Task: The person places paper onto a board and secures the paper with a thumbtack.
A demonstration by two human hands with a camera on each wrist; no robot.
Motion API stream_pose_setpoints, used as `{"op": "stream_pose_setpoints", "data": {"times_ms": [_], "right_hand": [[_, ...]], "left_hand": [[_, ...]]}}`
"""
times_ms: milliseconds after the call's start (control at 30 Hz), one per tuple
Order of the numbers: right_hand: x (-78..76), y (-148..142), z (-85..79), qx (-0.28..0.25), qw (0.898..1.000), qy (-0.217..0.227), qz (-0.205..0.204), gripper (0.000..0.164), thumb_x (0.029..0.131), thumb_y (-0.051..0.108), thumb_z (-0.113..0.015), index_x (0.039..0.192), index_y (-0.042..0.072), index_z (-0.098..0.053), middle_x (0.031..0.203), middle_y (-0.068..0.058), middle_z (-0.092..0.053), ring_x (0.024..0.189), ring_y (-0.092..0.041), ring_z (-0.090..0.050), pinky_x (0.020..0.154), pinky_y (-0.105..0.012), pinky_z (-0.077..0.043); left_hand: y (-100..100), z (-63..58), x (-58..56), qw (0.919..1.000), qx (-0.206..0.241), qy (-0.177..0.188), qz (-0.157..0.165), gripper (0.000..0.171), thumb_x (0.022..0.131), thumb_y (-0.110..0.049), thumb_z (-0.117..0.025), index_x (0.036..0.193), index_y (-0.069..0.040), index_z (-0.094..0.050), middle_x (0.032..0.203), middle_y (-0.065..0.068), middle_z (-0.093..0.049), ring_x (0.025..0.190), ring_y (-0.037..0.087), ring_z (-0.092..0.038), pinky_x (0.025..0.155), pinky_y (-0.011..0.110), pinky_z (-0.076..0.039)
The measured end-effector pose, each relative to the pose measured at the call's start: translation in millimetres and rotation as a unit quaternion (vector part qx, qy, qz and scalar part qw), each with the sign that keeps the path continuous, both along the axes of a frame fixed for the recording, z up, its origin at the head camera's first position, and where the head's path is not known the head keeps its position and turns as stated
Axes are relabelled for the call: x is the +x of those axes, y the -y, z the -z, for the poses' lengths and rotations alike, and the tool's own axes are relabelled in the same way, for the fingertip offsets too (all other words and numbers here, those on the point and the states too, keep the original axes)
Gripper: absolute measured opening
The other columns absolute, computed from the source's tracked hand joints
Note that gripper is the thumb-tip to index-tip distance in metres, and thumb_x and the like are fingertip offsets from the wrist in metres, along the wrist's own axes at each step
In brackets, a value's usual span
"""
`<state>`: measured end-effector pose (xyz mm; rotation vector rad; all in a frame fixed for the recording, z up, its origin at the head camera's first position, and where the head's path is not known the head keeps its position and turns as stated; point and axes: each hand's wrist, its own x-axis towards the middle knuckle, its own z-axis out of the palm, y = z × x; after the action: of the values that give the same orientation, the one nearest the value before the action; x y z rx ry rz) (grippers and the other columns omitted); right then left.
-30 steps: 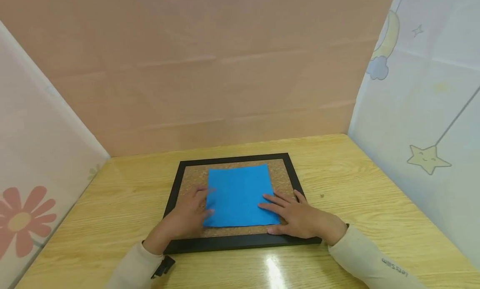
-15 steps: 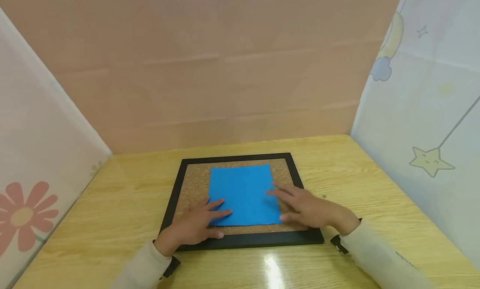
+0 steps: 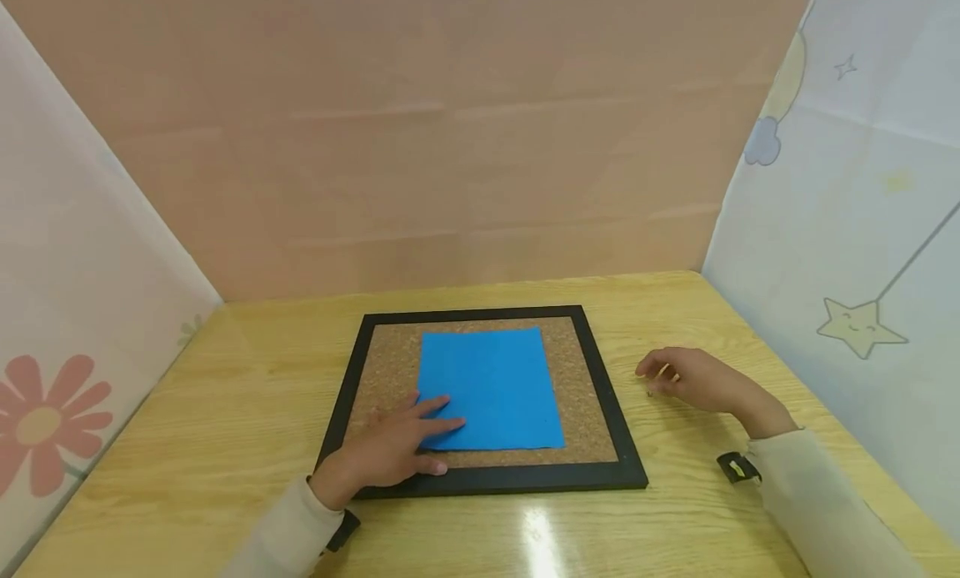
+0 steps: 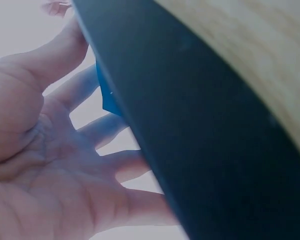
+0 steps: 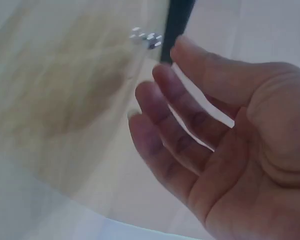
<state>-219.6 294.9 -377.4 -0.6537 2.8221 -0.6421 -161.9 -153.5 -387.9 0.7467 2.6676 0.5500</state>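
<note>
Blue sheet (image 3: 491,378) lies on a black-framed corkboard (image 3: 502,479), the left hand (image 3: 388,446) resting with fingers spread wide across its near left corner. Right of the board, the right hand (image 3: 701,380), bent, thumb and fingers narrowly apart, hangs over the glossy wood-grain table (image 3: 255,378) beside tiny bits (image 5: 149,37). Behind stands a peach wall (image 3: 465,161), between pale walls (image 3: 52,211) bearing a flower (image 3: 39,426) and a star (image 3: 862,326).
</note>
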Motion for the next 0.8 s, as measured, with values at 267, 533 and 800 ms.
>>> {"op": "stream_pose_setpoints", "data": {"times_ms": [267,533,800], "right_hand": [[-3.4,-1.3,7.7,-0.014,1.000,0.012,-0.016,0.012,0.092,0.005,-0.068,0.090,0.016,-0.064,0.084,0.006,-0.062,0.073,-0.002,-0.051,0.065,-0.023,-0.045],[-1.3,7.8,7.1,0.022,0.999,-0.035,-0.019,0.020,0.092,-0.001,-0.063,0.083,0.017,-0.061,0.076,0.008,-0.057,0.066,-0.002,-0.045,0.061,-0.022,-0.040],[6.9,31.0,4.4,0.132,0.984,-0.116,0.017,0.024,0.089,-0.001,-0.063,0.075,0.018,-0.057,0.068,0.007,-0.051,0.061,-0.009,-0.040,0.057,-0.026,-0.035]], "left_hand": [[1.9,-2.2,0.7,1.0000,0.000,-0.005,0.004,0.060,0.090,-0.037,-0.071,0.146,-0.026,-0.053,0.163,0.008,-0.032,0.149,0.051,-0.020,0.100,0.087,-0.014],[1.3,-4.5,1.9,1.0000,0.005,-0.002,0.001,0.060,0.090,-0.034,-0.071,0.146,-0.025,-0.052,0.163,0.009,-0.032,0.150,0.051,-0.018,0.100,0.087,-0.013],[1.4,-4.1,2.2,1.0000,0.005,-0.003,0.003,0.062,0.091,-0.034,-0.070,0.148,-0.025,-0.049,0.163,0.009,-0.031,0.150,0.051,-0.018,0.101,0.087,-0.012]]}}
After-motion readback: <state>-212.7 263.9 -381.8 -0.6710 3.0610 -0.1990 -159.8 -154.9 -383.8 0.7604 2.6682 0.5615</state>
